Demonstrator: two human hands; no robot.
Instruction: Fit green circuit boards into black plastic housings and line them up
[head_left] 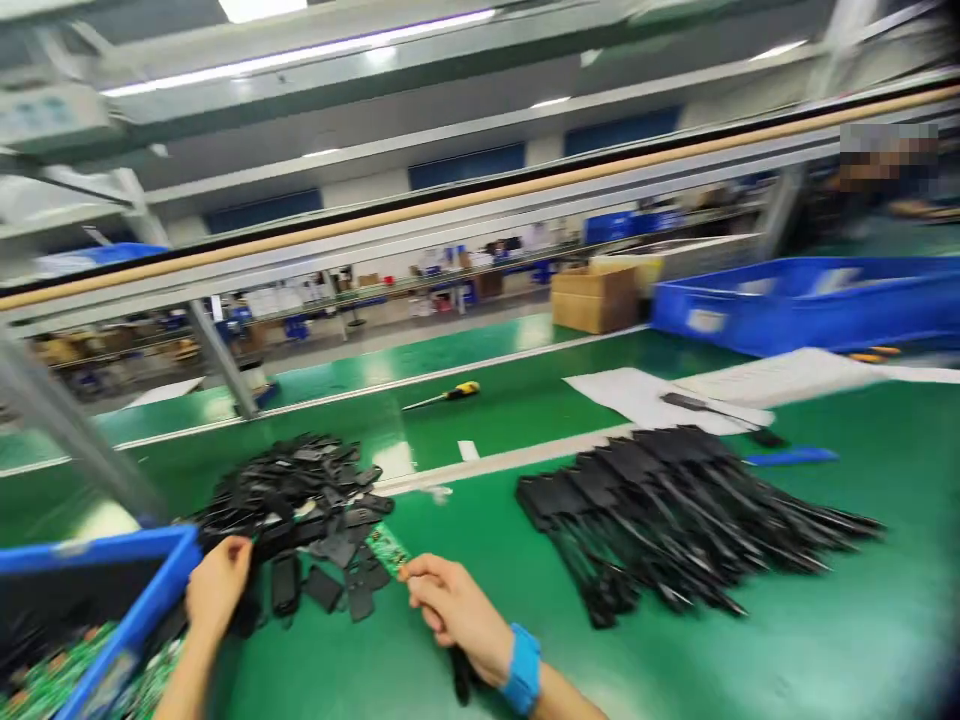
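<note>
My right hand (459, 608) grips one end of a narrow green circuit board (387, 548), which points up and left. A black cable (460, 676) hangs below that hand, and a blue band circles the wrist. My left hand (217, 582) is at the left edge of a heap of black plastic casings (289, 490), beside the blue bin's corner. Its fingers are pinched together, and whatever may be between them is hidden. Several loose casings (324, 588) lie between my two hands.
At left stands a blue bin (154, 590) with green circuit boards in it. A row of black cabled units (637, 490) lies at right. Behind are a yellow-black screwdriver (459, 391), paper sheets (615, 393), a cardboard box (592, 300) and a large blue tray (750, 318).
</note>
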